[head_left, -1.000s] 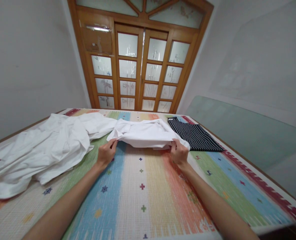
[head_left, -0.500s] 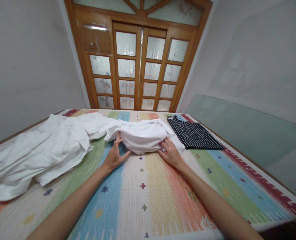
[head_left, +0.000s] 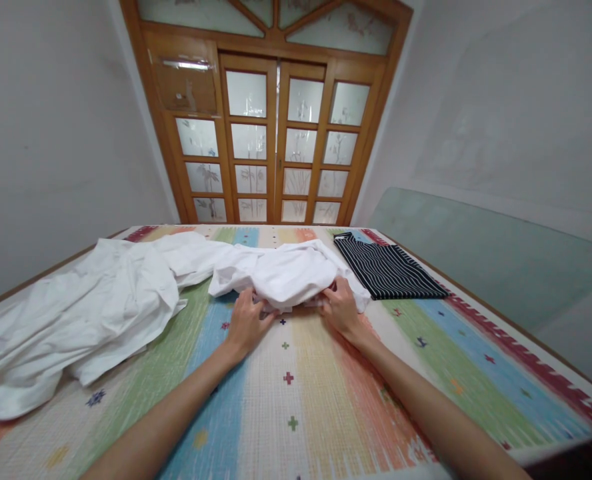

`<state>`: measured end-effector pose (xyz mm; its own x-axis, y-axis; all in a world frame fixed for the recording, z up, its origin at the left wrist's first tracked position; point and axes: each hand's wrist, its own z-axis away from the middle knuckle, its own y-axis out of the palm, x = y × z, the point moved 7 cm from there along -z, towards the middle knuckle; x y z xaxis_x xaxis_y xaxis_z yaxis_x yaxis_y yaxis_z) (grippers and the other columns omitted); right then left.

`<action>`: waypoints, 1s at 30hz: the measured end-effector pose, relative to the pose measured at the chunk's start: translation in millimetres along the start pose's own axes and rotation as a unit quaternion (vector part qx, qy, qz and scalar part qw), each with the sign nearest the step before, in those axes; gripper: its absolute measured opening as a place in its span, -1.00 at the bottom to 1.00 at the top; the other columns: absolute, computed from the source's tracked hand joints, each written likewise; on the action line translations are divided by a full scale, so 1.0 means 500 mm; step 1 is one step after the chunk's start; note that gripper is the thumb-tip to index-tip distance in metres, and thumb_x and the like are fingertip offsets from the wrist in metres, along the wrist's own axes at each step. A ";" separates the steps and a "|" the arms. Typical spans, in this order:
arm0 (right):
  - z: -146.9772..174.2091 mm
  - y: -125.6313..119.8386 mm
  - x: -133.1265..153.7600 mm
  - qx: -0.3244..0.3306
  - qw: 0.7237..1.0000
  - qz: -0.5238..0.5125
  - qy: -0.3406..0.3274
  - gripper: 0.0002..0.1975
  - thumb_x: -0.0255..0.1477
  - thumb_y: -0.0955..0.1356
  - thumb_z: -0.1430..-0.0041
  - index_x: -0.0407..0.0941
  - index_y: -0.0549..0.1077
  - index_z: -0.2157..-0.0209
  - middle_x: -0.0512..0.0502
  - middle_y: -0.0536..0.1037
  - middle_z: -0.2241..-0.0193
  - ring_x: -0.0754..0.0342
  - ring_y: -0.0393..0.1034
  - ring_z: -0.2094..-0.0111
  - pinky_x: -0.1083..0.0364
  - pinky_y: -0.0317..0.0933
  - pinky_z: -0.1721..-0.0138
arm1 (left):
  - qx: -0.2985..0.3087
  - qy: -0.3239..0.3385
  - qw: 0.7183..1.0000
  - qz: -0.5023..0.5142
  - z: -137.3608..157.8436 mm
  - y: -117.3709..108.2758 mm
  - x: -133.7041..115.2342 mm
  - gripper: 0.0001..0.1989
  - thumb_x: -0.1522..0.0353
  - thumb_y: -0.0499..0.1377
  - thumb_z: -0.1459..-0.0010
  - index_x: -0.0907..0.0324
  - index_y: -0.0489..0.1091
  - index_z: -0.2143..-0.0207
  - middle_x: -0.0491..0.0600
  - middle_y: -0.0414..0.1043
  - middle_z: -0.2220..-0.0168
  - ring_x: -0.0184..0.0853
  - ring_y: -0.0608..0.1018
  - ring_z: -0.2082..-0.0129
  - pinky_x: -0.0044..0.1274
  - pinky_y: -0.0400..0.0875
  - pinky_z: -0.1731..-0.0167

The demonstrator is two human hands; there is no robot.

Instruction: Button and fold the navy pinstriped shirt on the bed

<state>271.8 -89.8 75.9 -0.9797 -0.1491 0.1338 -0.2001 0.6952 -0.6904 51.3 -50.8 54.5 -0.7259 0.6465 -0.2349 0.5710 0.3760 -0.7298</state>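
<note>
A bunched white garment (head_left: 289, 270) lies across the middle of the bed, its near edge towards me. My left hand (head_left: 249, 323) is at the left part of that edge, fingers curled onto the fabric and the thumb pointing right. At the right part, my right hand (head_left: 341, 308) pinches the edge, its fingertips partly tucked under the cloth. A second white garment, a crumpled shirt (head_left: 121, 287), spreads out on the left, one part reaching to the middle garment. On the right sits a neatly folded black garment with white stripes (head_left: 389, 267).
A striped, patterned bedspread (head_left: 271, 407) covers the surface beneath everything. A pale green panel (head_left: 486, 253) runs along the right wall. Wooden doors with glass panes (head_left: 276, 133) stand beyond the far edge.
Both hands' fingers have closed in on the near edge of the middle garment. My left hand has moved slightly right and nearer to me. The view has tilted up a little.
</note>
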 end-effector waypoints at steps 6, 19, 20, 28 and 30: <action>-0.005 -0.062 -0.002 -0.136 0.971 -0.154 0.119 -0.72 -0.36 0.16 -0.31 -0.14 0.46 0.23 -0.03 0.46 0.56 0.08 0.34 0.54 0.12 0.20 0.45 | 0.111 -0.033 0.993 -0.026 0.012 0.033 -0.011 -0.54 0.08 0.15 -0.16 0.18 0.45 0.01 0.09 0.55 0.38 -0.15 0.59 0.39 -0.42 0.45 0.34; 0.007 -0.096 0.049 -0.124 0.977 -0.175 -0.011 -0.39 -0.44 0.27 -0.19 -0.07 0.08 -0.27 -0.23 0.37 -0.14 -0.09 0.38 -0.05 -0.07 0.32 -0.03 | -0.009 0.008 0.997 0.076 0.016 0.028 0.015 -0.17 0.19 0.09 -0.23 0.34 -0.30 -0.34 0.36 0.04 -0.29 -0.02 0.26 -0.24 -0.23 0.29 -0.12; 0.005 -0.087 0.048 -0.101 0.980 -0.169 -0.015 -0.30 -0.44 0.28 -0.17 -0.07 -0.02 -0.31 -0.24 0.28 -0.21 -0.11 0.29 -0.14 -0.10 0.27 -0.09 | -0.003 0.007 0.997 0.071 0.015 0.030 0.019 -0.18 0.20 0.10 -0.22 0.34 -0.27 -0.34 0.36 0.05 -0.28 -0.01 0.25 -0.25 -0.22 0.28 -0.12; 0.015 0.013 -0.045 0.000 0.991 -0.083 0.108 -0.36 -0.33 0.36 -0.07 -0.19 0.22 -0.19 -0.33 0.45 -0.02 -0.21 0.28 -0.07 -0.16 0.22 -0.02 | 0.028 0.004 1.000 0.012 -0.005 0.028 0.056 -0.68 0.41 0.11 -0.14 0.18 0.39 0.02 0.13 0.47 0.10 -0.12 0.52 0.10 -0.29 0.44 0.07; 0.022 0.029 -0.064 0.028 0.991 -0.058 0.121 -0.58 -0.38 0.35 -0.07 -0.18 0.41 0.00 -0.25 0.55 0.19 -0.15 0.36 0.11 -0.08 0.26 0.10 | 0.018 0.010 1.000 0.008 -0.008 0.019 0.058 -0.77 0.42 0.08 -0.17 0.18 0.47 0.16 0.09 0.48 0.22 -0.16 0.53 0.20 -0.34 0.46 0.15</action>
<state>300.3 -82.5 53.7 -0.9252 -0.0486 0.3764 -0.3178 0.6416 -0.6982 37.2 -25.6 43.4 -0.7086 0.6654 -0.2349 0.5686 0.3412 -0.7485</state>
